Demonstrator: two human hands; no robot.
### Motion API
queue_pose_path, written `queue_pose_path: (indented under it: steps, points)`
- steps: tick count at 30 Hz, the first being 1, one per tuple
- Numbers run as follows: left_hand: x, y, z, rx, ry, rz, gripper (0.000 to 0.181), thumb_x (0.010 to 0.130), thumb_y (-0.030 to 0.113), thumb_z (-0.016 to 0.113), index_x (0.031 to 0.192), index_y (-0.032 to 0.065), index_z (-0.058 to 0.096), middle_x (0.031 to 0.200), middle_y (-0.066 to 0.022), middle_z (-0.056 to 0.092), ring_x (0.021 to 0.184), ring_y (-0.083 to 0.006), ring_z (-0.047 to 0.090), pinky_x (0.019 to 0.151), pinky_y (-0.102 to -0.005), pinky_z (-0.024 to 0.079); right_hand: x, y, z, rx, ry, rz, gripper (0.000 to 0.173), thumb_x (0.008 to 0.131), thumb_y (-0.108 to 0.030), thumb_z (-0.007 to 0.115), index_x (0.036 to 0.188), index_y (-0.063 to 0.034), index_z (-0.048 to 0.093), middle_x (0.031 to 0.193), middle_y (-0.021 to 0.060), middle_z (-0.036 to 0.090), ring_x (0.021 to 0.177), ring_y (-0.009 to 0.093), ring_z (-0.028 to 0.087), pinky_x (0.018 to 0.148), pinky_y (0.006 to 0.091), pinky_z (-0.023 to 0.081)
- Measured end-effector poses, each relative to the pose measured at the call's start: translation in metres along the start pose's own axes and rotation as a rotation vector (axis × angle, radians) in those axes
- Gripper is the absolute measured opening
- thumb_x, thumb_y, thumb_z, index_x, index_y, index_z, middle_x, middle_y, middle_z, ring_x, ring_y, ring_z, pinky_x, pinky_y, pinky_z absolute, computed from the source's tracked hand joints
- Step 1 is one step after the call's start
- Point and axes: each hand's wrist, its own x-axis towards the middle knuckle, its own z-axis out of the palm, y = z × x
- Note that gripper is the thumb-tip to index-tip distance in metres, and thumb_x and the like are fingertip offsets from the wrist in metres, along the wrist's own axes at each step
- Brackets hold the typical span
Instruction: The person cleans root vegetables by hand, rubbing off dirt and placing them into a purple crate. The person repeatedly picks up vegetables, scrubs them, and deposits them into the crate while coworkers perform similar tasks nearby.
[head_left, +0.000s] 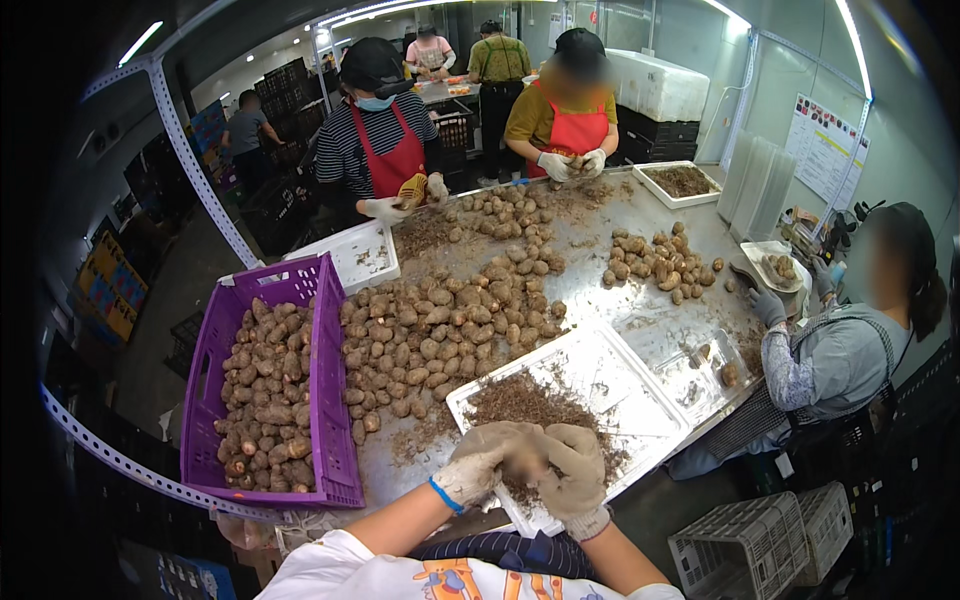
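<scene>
Both my hands wear soiled work gloves and meet above a white foam tray (622, 367). A small brown taro corm (527, 459), blurred and partly covered by fingers, is gripped between my left hand (480, 459) and my right hand (576, 472). A blue band (445, 495) circles my left wrist. Beneath the hands, a heap of brown fibrous peelings (532, 405) covers the tray's left part. Beyond it, a large pile of unpacked taro corms (442, 322) spreads over the metal table (577, 289).
A purple plastic crate (337, 390) full of taro stands at the left. Two co-workers in red aprons (394, 154) handle things across the table; another person (832, 352) works at the right beside a weighing tray (772, 262). Grey crates (739, 540) lie on the floor, lower right.
</scene>
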Motion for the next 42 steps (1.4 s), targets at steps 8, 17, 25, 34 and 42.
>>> queue_pose_path:
  steps: [8, 17, 25, 34, 42]
  points:
    - [-0.006, 0.025, 0.007, 0.181, -0.090, -0.042, 0.048, 0.089, 0.015, 0.070, 0.124, -0.0120, 0.053, 0.104, -0.0181, 0.067, 0.102, -0.0232, 0.066, 0.086, -0.0310, 0.053, 0.003, 0.016, -0.002, 0.041, 0.044, -0.088, 0.030, 0.074, 0.002, 0.066, 0.103, -0.0035, 0.071, 0.085, 0.0088, 0.064, 0.067, 0.026, 0.061, 0.063, 0.0364, 0.050]
    - [-0.007, 0.023, 0.011, 0.122, -0.130, -0.069, 0.052, 0.082, 0.010, 0.075, 0.127, -0.0064, 0.055, 0.111, -0.0136, 0.066, 0.098, -0.0195, 0.064, 0.085, -0.0291, 0.051, 0.004, 0.008, -0.004, 0.154, -0.096, 0.068, 0.032, 0.076, 0.003, 0.068, 0.107, -0.0038, 0.071, 0.095, 0.0129, 0.065, 0.080, 0.028, 0.063, 0.075, 0.0373, 0.050]
    - [-0.006, 0.040, 0.012, 1.072, -0.190, 0.658, 0.053, 0.069, 0.012, 0.085, 0.116, 0.0008, 0.065, 0.107, -0.0094, 0.067, 0.096, -0.0212, 0.063, 0.085, -0.0314, 0.050, -0.015, 0.035, 0.001, 0.743, 0.014, 0.712, 0.037, 0.089, 0.006, 0.058, 0.125, 0.0004, 0.061, 0.114, 0.0085, 0.065, 0.089, 0.015, 0.063, 0.073, 0.0259, 0.050]
    - [-0.011, 0.052, 0.031, 1.090, -0.027, 0.546, 0.070, 0.067, 0.018, 0.089, 0.127, 0.0014, 0.058, 0.107, -0.0115, 0.065, 0.100, -0.0208, 0.063, 0.089, -0.0317, 0.049, -0.025, 0.038, 0.011, 1.460, -0.113, 0.765, 0.070, 0.079, -0.004, 0.079, 0.139, 0.0061, 0.045, 0.131, 0.0122, 0.058, 0.103, 0.016, 0.062, 0.073, 0.0216, 0.051]
    - [-0.012, 0.033, 0.018, 0.847, 0.058, 0.110, 0.047, 0.077, 0.023, 0.082, 0.116, -0.0003, 0.068, 0.110, -0.0117, 0.070, 0.098, -0.0143, 0.066, 0.086, -0.0272, 0.051, -0.009, 0.031, 0.005, 0.118, -0.301, 0.103, 0.063, 0.076, 0.003, 0.074, 0.135, 0.0017, 0.053, 0.130, 0.0127, 0.058, 0.101, 0.014, 0.062, 0.074, 0.0267, 0.054]
